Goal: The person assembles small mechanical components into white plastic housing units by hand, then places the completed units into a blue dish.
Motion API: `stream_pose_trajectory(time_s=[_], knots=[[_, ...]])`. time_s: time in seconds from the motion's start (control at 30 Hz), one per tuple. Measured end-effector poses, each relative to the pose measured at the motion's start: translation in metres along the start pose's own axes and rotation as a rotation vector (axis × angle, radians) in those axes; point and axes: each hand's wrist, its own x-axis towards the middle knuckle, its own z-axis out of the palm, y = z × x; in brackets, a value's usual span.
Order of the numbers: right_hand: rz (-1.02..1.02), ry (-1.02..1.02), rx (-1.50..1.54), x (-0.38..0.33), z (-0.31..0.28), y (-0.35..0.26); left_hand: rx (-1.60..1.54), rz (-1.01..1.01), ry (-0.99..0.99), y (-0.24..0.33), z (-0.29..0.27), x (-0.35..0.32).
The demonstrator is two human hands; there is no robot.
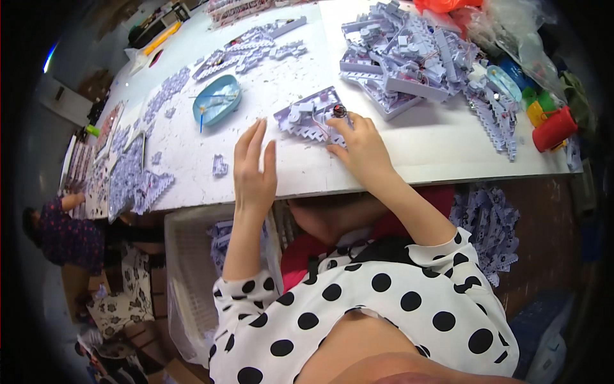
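A pale lavender plastic housing [306, 115] with a toothed near edge and thin reddish wires lies on the white table in front of me. My right hand [366, 150] grips its right end, the thumb at the near edge and the fingers beside a small round dark part [339, 111]. What the fingertips press on is partly hidden. To the left, my left hand [254, 176] hovers over the table's front edge, its fingers stretched out and holding nothing. A small lavender piece [219, 166] lies left of that hand.
A large heap of lavender housings [409, 57] stands at the back right, near a red cylinder [554, 129]. Behind my left hand sits a blue dish [229, 110] with thin tools. More parts [134, 173] cover the left side, where another person [70, 224] sits. A pale crate [185, 269] stands below.
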Motion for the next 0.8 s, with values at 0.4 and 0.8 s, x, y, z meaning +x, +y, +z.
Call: stream_pose_trajectory(time_s=[0.4,0.8], knots=[[-0.073,0.228,-0.048,0.106,-0.068,0.04,-0.017,-0.257,0.095,-0.013,0.004,-0.057],[0.15,0.11,-0.267,0.079,-0.177,0.155,0.024,-0.195,0.164,-0.019,0.007,-0.061]])
